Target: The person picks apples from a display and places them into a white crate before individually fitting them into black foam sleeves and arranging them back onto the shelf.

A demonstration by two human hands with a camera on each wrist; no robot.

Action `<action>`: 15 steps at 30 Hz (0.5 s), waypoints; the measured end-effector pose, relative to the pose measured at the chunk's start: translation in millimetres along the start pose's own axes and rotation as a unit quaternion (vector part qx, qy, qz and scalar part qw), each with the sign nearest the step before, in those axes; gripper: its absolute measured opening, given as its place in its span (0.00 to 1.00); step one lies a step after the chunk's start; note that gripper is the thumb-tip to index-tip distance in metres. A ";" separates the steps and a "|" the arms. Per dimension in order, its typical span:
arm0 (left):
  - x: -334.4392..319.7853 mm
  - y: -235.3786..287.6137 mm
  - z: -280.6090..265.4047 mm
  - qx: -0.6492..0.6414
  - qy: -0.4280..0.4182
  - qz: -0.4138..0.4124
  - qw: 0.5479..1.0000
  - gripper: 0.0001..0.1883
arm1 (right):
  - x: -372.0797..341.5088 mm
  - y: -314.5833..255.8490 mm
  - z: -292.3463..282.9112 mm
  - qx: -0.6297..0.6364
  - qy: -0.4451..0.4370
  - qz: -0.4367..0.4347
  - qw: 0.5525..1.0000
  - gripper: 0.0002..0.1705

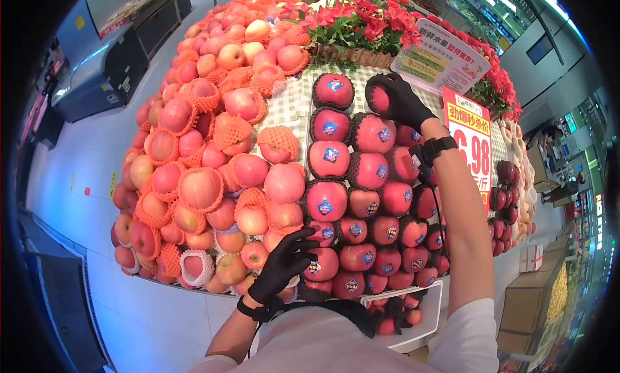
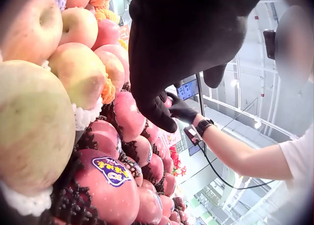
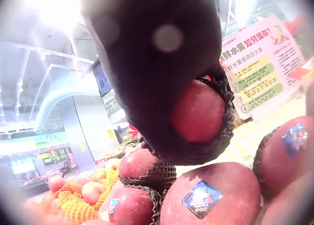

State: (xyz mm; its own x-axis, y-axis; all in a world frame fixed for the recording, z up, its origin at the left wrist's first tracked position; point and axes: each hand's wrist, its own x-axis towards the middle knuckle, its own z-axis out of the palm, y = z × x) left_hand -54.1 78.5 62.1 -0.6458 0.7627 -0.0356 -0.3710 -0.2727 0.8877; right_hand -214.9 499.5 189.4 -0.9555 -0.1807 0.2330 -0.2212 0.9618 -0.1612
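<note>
My right hand [image 1: 403, 102], in a black glove, grips a red apple [image 3: 198, 112] wrapped in black foam netting. It holds the apple at the far end of the second row of stickered apples, close over the checked cloth [image 1: 284, 102]. Fingers wrap the apple's side, and its red skin shows under the palm in the right wrist view. My left hand [image 1: 284, 260], gloved alike, hovers at the near left of the rows, fingertips right beside a stickered apple [image 1: 323, 233]. The left wrist view shows its fingers [image 2: 157, 112] loosely bent with nothing between them.
Paler apples in orange netting [image 1: 200, 189] are heaped on the left. Red flowers [image 1: 361, 18], an information board [image 1: 439, 55] and a price sign [image 1: 466, 141] stand at the back and right. A white crate [image 1: 433, 315] with apples sits in front, below the display.
</note>
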 end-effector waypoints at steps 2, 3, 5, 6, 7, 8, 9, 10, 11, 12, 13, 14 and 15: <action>2.5 2.5 -4.2 -0.010 0.015 -0.003 1.000 0.33 | 13.3 7.1 8.8 0.001 -0.013 0.021 1.000 0.40; 3.4 4.7 -8.0 -0.011 0.014 -0.003 1.000 0.32 | 18.5 9.1 8.9 -0.004 -0.030 0.020 0.999 0.41; 5.9 6.2 -13.9 -0.004 0.017 0.003 1.000 0.33 | 27.5 15.0 13.5 0.003 -0.042 0.005 0.999 0.42; 7.4 6.5 -16.2 0.004 0.020 0.008 1.000 0.34 | 30.8 19.0 16.3 0.007 -0.049 -0.002 0.999 0.43; 8.9 7.5 -17.8 0.005 0.022 0.007 1.000 0.34 | 38.3 28.9 22.9 0.029 -0.073 -0.041 0.996 0.42; 10.8 8.6 -19.4 0.007 0.024 0.006 1.000 0.33 | 40.3 26.9 21.9 0.064 -0.086 -0.040 0.993 0.43; 11.6 12.4 -19.1 0.002 0.022 0.000 1.000 0.32 | 41.1 25.2 20.3 0.099 -0.098 -0.039 0.989 0.44; 12.0 14.8 -18.8 -0.001 0.021 -0.006 1.000 0.30 | 41.9 23.3 19.7 0.135 -0.111 -0.037 0.984 0.44; 12.6 15.1 -17.8 0.001 0.024 0.001 1.000 0.30 | 40.7 25.3 18.3 0.156 -0.138 0.006 0.978 0.50; 13.3 14.7 -16.0 0.003 0.027 0.008 1.000 0.30 | 42.0 26.4 18.9 0.182 -0.158 0.052 0.969 0.53; 13.7 13.9 -14.9 0.005 0.030 0.014 0.999 0.30 | 43.5 28.6 18.0 0.207 -0.177 0.099 0.957 0.55; 14.5 12.3 -14.9 0.000 0.031 0.009 0.999 0.30 | 45.2 29.6 14.1 0.231 -0.196 0.147 0.942 0.58; 16.4 10.1 -15.3 -0.006 0.030 0.006 1.000 0.29 | 44.3 29.7 14.3 0.232 -0.197 0.147 0.941 0.58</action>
